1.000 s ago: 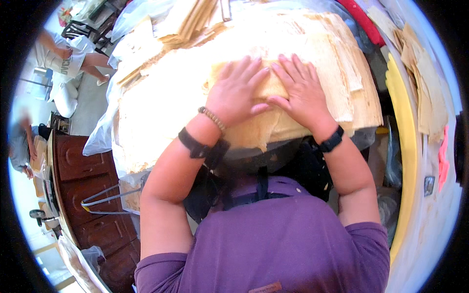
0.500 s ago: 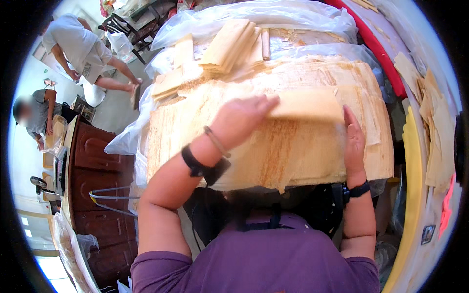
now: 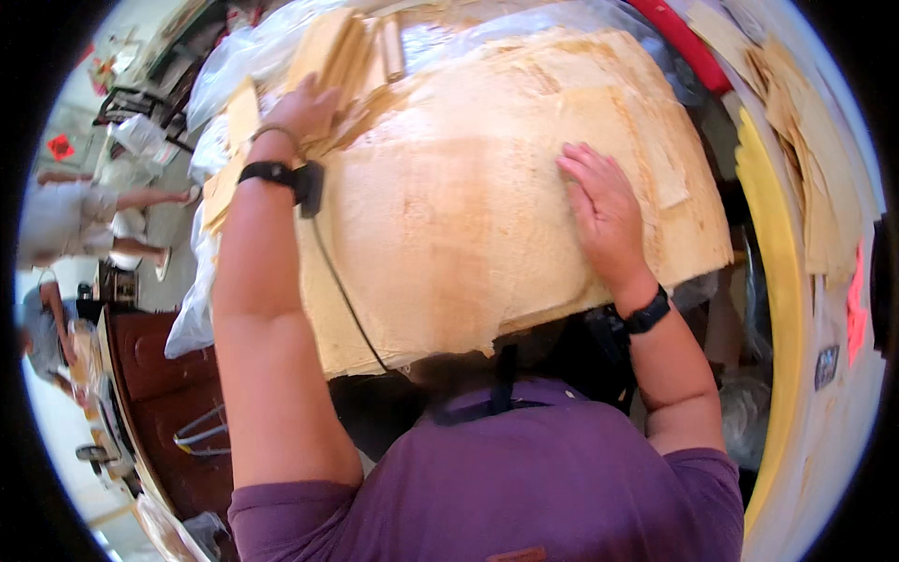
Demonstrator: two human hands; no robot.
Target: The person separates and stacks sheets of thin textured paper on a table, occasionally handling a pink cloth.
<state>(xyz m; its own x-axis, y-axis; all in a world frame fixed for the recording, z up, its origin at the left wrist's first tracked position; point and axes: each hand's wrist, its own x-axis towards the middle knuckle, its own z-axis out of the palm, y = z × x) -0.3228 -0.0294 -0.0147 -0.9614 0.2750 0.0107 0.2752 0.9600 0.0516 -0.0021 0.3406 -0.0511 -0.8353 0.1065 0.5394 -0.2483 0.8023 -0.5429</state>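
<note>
A broad stack of thin, pale yellow sheets [image 3: 431,215] with ragged edges and brownish streaks lies in front of me. My left hand [image 3: 304,110] reaches to the far left, its fingers spread against a pile of folded sheets [image 3: 328,47]. Whether one of these sheets is under its palm cannot be made out. Over the right part of the stack is my right hand [image 3: 607,215], fingers stretched out and holding nothing. A smaller sheet [image 3: 599,122] lies just beyond it.
Clear plastic film [image 3: 197,309] hangs out around the stack. Yellow [image 3: 773,281] and red [image 3: 684,42] padded edges run along the right, beside loose sheets [image 3: 796,122]. A dark brown cabinet [image 3: 154,365] stands at left; two people are farther back. A cable [image 3: 342,290] trails from my left wrist.
The folded sheet between my hands has left the middle. My left hand has swung far left to the folded pile, and my right hand has moved inward over the stack. The view has shifted.
</note>
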